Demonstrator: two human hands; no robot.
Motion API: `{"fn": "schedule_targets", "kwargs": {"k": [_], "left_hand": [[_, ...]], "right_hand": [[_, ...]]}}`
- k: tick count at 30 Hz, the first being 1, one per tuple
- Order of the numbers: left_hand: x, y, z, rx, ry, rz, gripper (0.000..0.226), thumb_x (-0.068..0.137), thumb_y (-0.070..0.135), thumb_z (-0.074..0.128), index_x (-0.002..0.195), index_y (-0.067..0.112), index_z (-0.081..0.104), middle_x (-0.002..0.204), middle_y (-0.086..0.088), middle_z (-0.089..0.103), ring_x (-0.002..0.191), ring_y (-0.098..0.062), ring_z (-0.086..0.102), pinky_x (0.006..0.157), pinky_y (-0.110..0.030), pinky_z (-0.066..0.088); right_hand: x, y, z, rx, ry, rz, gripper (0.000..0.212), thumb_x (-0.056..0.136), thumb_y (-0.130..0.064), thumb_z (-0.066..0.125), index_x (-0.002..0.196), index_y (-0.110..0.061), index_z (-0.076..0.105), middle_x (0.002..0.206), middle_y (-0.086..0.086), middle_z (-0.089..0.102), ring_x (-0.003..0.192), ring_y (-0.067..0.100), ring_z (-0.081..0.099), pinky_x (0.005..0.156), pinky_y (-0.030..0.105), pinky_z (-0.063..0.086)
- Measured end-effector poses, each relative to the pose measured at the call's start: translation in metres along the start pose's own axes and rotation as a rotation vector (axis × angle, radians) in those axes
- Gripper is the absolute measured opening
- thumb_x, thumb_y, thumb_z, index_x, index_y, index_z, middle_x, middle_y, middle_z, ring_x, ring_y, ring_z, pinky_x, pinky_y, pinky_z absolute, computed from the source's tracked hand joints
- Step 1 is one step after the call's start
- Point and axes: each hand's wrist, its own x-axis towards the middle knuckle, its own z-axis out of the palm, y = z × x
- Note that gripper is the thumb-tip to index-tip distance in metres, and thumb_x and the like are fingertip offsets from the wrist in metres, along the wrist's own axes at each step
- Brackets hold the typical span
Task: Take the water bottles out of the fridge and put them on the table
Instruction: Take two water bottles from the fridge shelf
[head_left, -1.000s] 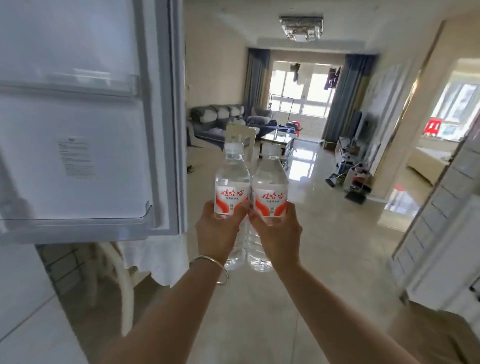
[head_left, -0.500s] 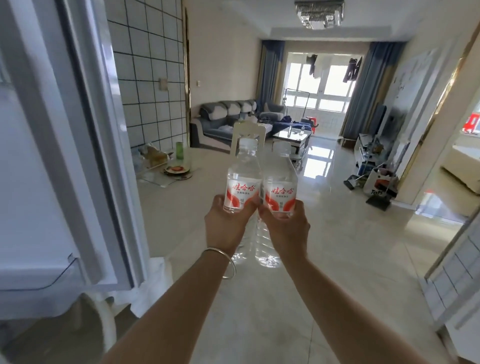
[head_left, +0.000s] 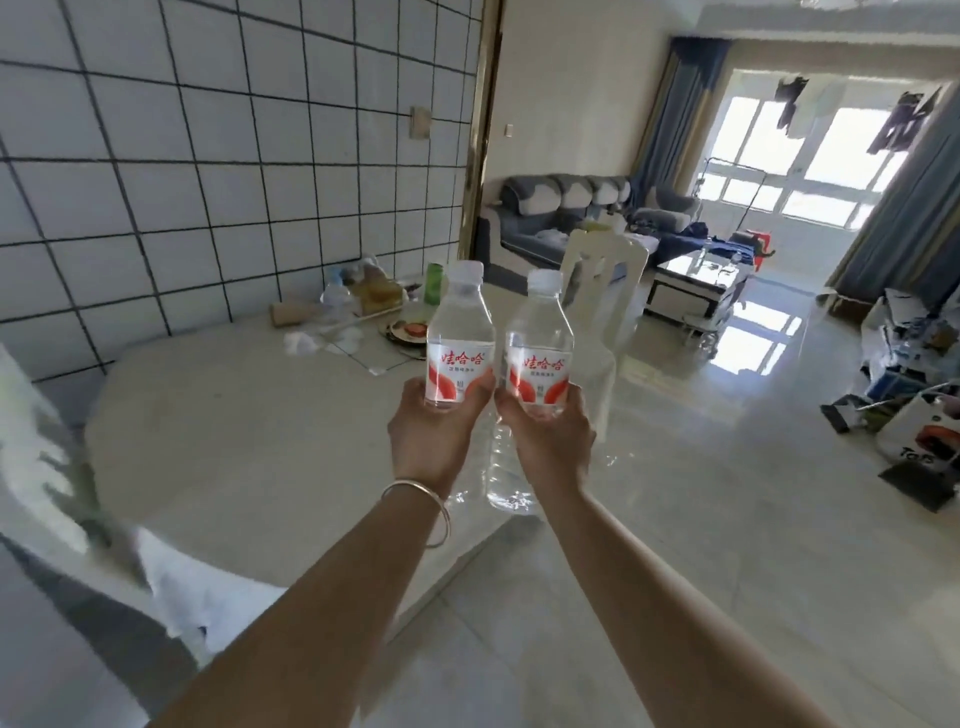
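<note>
White-tiled wall (head_left: 208, 171) with dark grout at far left, meeting a pale round table (head_left: 249, 457) below it. Blurred white edge of something at the near left corner, too smeared to name. Clutter at the table's far side against the tiles: a clear bottle (head_left: 332, 299), a bag of food (head_left: 374, 291), a green cup (head_left: 435, 283), a plate (head_left: 410, 331) with something red on it, crumpled tissue (head_left: 301, 343).

Left hand (head_left: 431, 436), silver bangle (head_left: 421, 506) on the wrist, wrapped closed around the left water bottle (head_left: 460, 338) at its lower half, fingertips on the red-and-white label. Bottle upright, white cap on, held in the air above the table's right part. Just beside it, nearly touching, the right water bottle (head_left: 537, 353), same label and cap, also upright, clamped in the right hand (head_left: 550, 441) about its middle; clear base showing below the hand, over the table's right edge. Both forearms stretched forward from the near edge.

Behind the bottles, a white chair back (head_left: 605, 270) at the table's far right. Farther off, a grey sofa (head_left: 550, 213), a glass coffee table (head_left: 696, 280), blue curtains (head_left: 904, 208) by bright windows (head_left: 800, 161). Glossy floor tiles (head_left: 701, 467) to the right, boxes and bags (head_left: 914, 374) heaped at the far right edge.
</note>
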Motion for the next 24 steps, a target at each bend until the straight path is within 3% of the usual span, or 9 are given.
{"fn": "schedule_targets", "kwargs": {"k": [2,6,10,14,18,24], "left_hand": [[0.03,-0.01,0.01,0.034,0.045,-0.012,0.041,0.071,0.053,0.071,0.095,0.022,0.06,0.079,0.018,0.061,0.073,0.008,0.055,0.058,-0.01,0.036],[0.106,-0.029,0.03,0.056,0.205,-0.028,0.045,0.07,0.054,0.072,0.097,0.019,0.061,0.081,0.014,0.064,0.076,-0.002,0.061,0.065,-0.017,0.043],[0.172,-0.04,0.032,0.101,0.326,-0.047,0.039,0.072,0.052,0.071,0.094,0.022,0.059,0.076,0.019,0.06,0.072,0.006,0.056,0.06,-0.011,0.039],[0.223,-0.057,0.009,0.176,0.442,-0.052,0.041,0.073,0.055,0.068,0.095,0.022,0.059,0.079,0.018,0.062,0.073,0.009,0.058,0.061,-0.01,0.042],[0.272,-0.083,-0.03,0.207,0.534,-0.09,0.046,0.073,0.057,0.067,0.098,0.02,0.061,0.086,0.013,0.067,0.077,0.001,0.063,0.063,-0.012,0.044],[0.354,-0.136,-0.109,0.19,0.617,-0.232,0.075,0.051,0.082,0.057,0.099,0.024,0.064,0.091,0.007,0.074,0.086,-0.014,0.069,0.081,-0.043,0.057]], "right_hand": [[0.031,0.005,0.022,0.006,-0.06,-0.014,0.053,0.064,-0.051,0.077,0.102,-0.021,0.055,0.088,-0.007,0.064,0.08,0.014,0.061,0.066,0.023,0.042],[0.104,0.016,0.079,0.043,-0.219,-0.058,0.051,0.064,-0.051,0.077,0.098,-0.02,0.055,0.086,-0.005,0.066,0.078,0.015,0.065,0.065,0.025,0.047],[0.164,0.018,0.138,0.035,-0.371,-0.09,0.046,0.066,-0.047,0.077,0.096,-0.022,0.053,0.079,-0.009,0.064,0.072,0.011,0.065,0.064,0.025,0.051],[0.195,0.015,0.2,0.038,-0.524,-0.091,0.043,0.069,-0.043,0.077,0.097,-0.023,0.051,0.075,-0.014,0.058,0.066,0.002,0.057,0.052,0.014,0.038],[0.208,0.014,0.273,0.055,-0.661,-0.067,0.042,0.068,-0.041,0.077,0.095,-0.022,0.05,0.08,-0.008,0.061,0.069,0.006,0.059,0.054,0.015,0.04],[0.211,0.005,0.407,-0.007,-0.825,-0.04,0.048,0.067,-0.033,0.079,0.101,-0.021,0.048,0.078,-0.015,0.054,0.067,-0.002,0.053,0.058,0.018,0.045]]}}
